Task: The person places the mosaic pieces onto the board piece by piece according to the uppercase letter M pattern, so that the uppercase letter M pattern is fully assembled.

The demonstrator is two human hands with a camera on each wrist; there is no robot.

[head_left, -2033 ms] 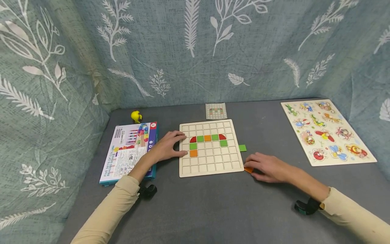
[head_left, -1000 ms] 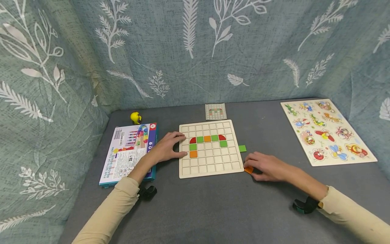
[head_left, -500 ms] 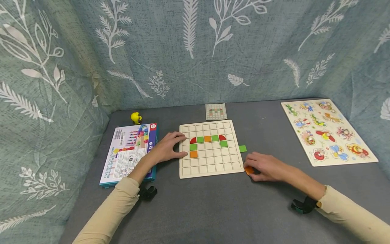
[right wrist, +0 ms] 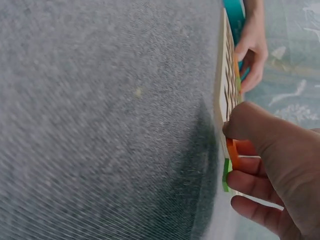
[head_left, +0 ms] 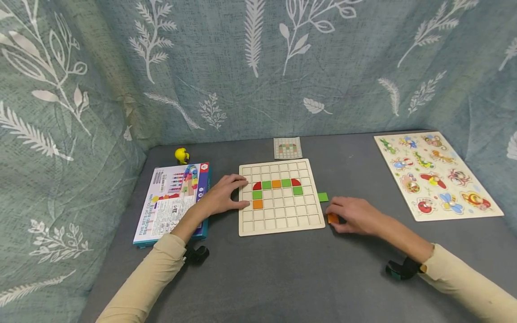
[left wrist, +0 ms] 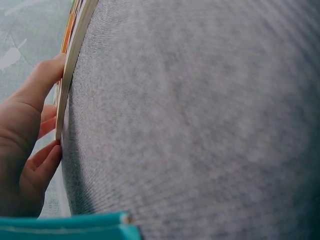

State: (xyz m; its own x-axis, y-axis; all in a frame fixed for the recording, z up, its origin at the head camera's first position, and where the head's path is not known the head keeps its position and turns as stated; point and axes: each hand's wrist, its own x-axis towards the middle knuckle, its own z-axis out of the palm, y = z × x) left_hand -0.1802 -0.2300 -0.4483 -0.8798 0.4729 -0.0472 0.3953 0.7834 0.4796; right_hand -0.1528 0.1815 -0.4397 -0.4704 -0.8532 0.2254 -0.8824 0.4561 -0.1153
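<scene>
A square wooden grid board (head_left: 282, 211) lies mid-table, with red, green and orange tiles set in an arch in its cells. At its left edge rests my left hand (head_left: 226, 195), thumb and fingers on the rim; the left wrist view shows the thumb (left wrist: 47, 75) on top and fingertips by the edge. Just off the board's right edge, my right hand (head_left: 357, 215) pinches an orange tile (head_left: 333, 218) between thumb and fingers. In the right wrist view this orange tile (right wrist: 232, 154) is tilted. A green tile (head_left: 322, 197) lies beside the board, near the right fingertips.
Behind the board lies a small pattern card (head_left: 287, 148) showing a similar arch. A toy box (head_left: 169, 202) is at left, with a yellow figure (head_left: 181, 155) behind it. To the right lies a wooden insect puzzle (head_left: 438, 177). A patterned curtain (head_left: 226, 67) borders the table.
My right hand has moved slightly away from me, off the board's lower right corner, bringing the orange tile along towards the green one. The left hand stays at the board's edge.
</scene>
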